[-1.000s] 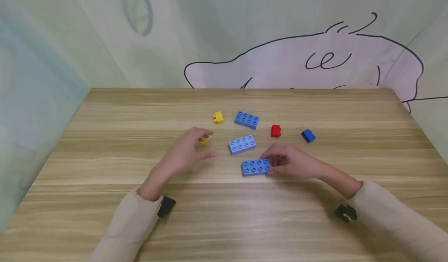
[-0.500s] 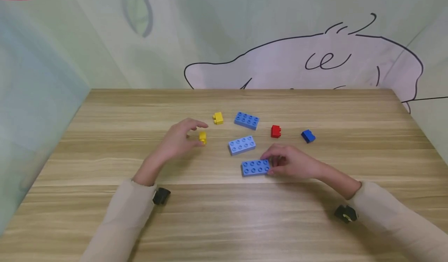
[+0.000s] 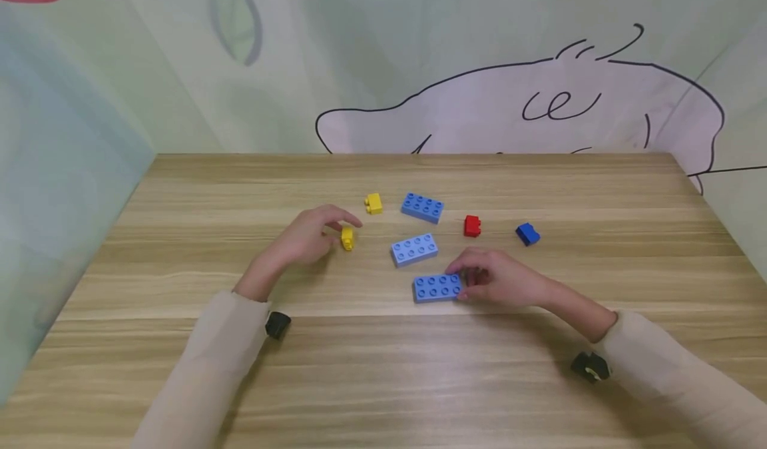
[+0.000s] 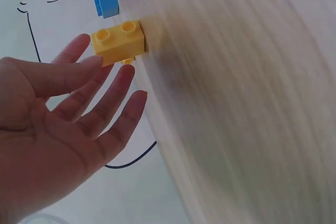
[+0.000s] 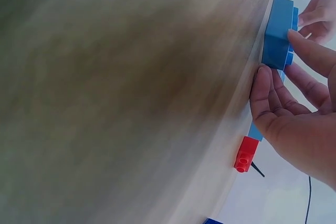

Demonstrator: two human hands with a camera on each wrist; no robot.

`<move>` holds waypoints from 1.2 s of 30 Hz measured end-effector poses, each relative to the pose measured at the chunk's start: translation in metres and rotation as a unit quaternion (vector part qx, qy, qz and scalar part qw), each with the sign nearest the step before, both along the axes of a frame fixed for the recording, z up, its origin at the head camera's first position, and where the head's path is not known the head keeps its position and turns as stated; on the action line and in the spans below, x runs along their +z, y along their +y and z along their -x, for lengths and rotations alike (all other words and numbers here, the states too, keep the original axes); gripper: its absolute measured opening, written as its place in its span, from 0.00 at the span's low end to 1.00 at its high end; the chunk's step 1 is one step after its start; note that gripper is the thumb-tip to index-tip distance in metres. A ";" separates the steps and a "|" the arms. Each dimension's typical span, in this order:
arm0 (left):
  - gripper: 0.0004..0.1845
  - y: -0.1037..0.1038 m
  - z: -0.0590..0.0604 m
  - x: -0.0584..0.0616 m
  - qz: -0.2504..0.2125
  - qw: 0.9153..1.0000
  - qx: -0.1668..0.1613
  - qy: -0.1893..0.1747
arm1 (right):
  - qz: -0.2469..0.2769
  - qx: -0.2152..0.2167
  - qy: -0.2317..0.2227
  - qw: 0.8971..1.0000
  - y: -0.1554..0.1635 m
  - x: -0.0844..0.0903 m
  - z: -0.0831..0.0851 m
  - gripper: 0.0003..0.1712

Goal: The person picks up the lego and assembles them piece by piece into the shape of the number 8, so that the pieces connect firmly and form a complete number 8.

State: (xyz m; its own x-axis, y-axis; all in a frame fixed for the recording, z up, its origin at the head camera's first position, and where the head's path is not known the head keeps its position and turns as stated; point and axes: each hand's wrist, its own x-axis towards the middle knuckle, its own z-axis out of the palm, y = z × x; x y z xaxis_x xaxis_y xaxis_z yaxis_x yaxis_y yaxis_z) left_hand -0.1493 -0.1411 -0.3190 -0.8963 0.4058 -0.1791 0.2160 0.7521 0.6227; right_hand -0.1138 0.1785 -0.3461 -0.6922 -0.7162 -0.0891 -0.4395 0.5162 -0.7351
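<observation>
Head view: oblong studded blue brick (image 3: 437,288) on wood-grain table (image 3: 395,382), its right end pinched by right hand (image 3: 503,279). Left hand (image 3: 304,236), fingers apart, loosely bent, beside small studded yellow brick (image 3: 347,238). Since half a second ago: left thumb drawn back; bricks unmoved.

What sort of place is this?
Perhaps a play corner or an activity room, though I can't be sure: toy bricks lie on a wood-grain table, and a pale wall covering behind it bears a big cartoon drawing.
</observation>
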 end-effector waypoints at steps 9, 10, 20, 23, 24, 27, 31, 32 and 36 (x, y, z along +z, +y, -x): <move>0.21 -0.001 0.003 -0.004 0.012 1.000 -0.005 -0.009 | -0.001 -0.002 -0.002 1.000 -0.001 0.001 0.000 0.20; 0.20 -0.001 0.003 -0.004 0.010 1.000 -0.006 -0.008 | -0.002 -0.002 -0.002 1.000 -0.001 0.001 0.000 0.20; 0.11 -0.004 0.000 -0.004 0.004 1.000 0.007 -0.008 | -0.001 0.001 -0.007 1.000 0.000 -0.001 0.001 0.19; 0.10 -0.006 -0.001 -0.004 0.011 1.000 0.006 -0.006 | -0.001 0.000 -0.009 1.000 0.000 -0.001 0.001 0.19; 0.10 -0.007 -0.001 -0.005 0.014 1.000 0.009 -0.007 | -0.002 0.000 -0.010 1.000 0.000 0.000 0.001 0.19; 0.10 -0.009 -0.002 -0.006 0.021 1.000 0.012 -0.012 | -0.002 -0.001 -0.010 1.000 0.000 0.000 0.001 0.19; 0.09 -0.012 -0.005 -0.007 0.030 0.999 0.008 -0.024 | -0.002 -0.001 -0.009 1.000 -0.001 0.000 0.001 0.20; 0.09 -0.013 -0.006 -0.007 0.029 0.999 0.004 -0.027 | -0.001 0.000 -0.009 1.000 0.000 0.000 0.001 0.20; 0.11 -0.015 -0.009 -0.005 0.017 0.999 -0.007 -0.050 | -0.003 0.000 -0.013 1.000 0.000 0.000 0.001 0.19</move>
